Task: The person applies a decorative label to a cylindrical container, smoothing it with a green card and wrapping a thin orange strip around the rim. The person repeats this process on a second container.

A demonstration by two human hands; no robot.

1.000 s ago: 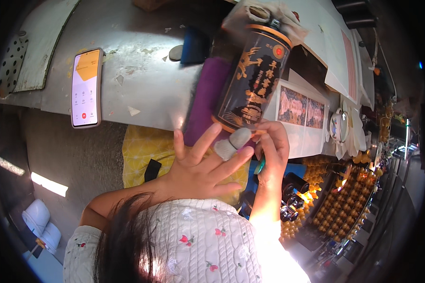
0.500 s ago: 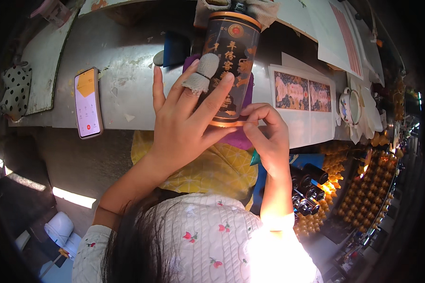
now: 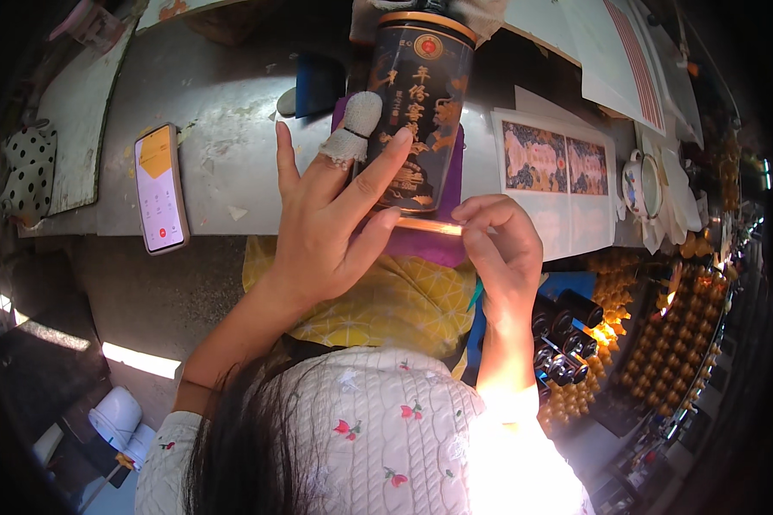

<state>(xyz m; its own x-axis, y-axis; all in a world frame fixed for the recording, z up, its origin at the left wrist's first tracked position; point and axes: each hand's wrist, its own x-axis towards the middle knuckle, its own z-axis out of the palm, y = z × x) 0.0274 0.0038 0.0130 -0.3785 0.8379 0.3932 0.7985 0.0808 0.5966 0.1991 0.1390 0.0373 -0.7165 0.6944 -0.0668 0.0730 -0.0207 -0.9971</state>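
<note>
A tall black can [image 3: 421, 77] with gold lettering and a gold rim lies on a purple mat [image 3: 429, 245] on the grey table [image 3: 232, 172]. My left hand [image 3: 326, 232] rests flat against the can's left side, fingers spread, the middle finger wrapped in a white bandage. My right hand [image 3: 507, 249] pinches the can's gold bottom rim with thumb and forefinger. A thin teal thing [image 3: 475, 296] pokes out below that hand.
A phone [image 3: 161, 189] with a lit screen lies at the left. Printed picture sheets [image 3: 550, 159] and a small white pot [image 3: 640, 184] lie to the right. A yellow cloth [image 3: 395, 305] covers my lap. Amber beads [image 3: 661, 343] and black cylinders [image 3: 567, 335] fill the lower right.
The can has swung from a tilt to lie straight along the mat. My left hand has slid up onto its side. My right hand has settled on the bottom rim.
</note>
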